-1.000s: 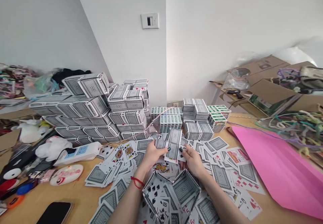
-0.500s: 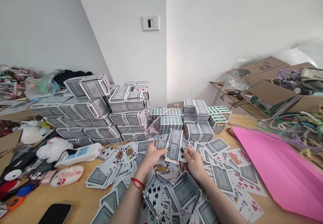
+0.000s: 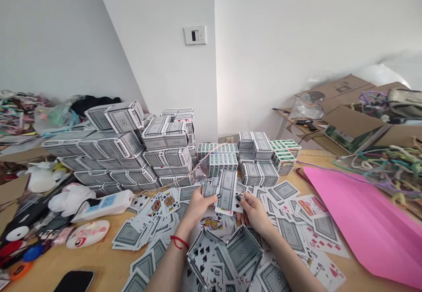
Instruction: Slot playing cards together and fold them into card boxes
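My left hand (image 3: 203,204) grips playing cards (image 3: 227,191) between thumb and fingers; the front one shows its patterned back. On the other side, my right hand (image 3: 252,208) pinches a playing card (image 3: 238,203) with a spade, partly behind the first. Just below my hands, between my forearms, stands a heart-shaped open box (image 3: 245,252) made of cards, with loose cards seen inside its walls. Face-up court cards (image 3: 212,222) lie under my hands. Loose cards (image 3: 130,234) spread over the table on both sides.
Boxes built from cards (image 3: 125,147) are stacked at the back left. Smaller card blocks (image 3: 259,173) and green-edged card packs (image 3: 224,162) stand behind my hands. A pink sheet (image 3: 359,221) lies right; a power strip (image 3: 110,204) and phone (image 3: 75,281) lie left.
The view has tilted slightly, so the background sits a little lower. Both hands keep their hold on the cards and have hardly moved.
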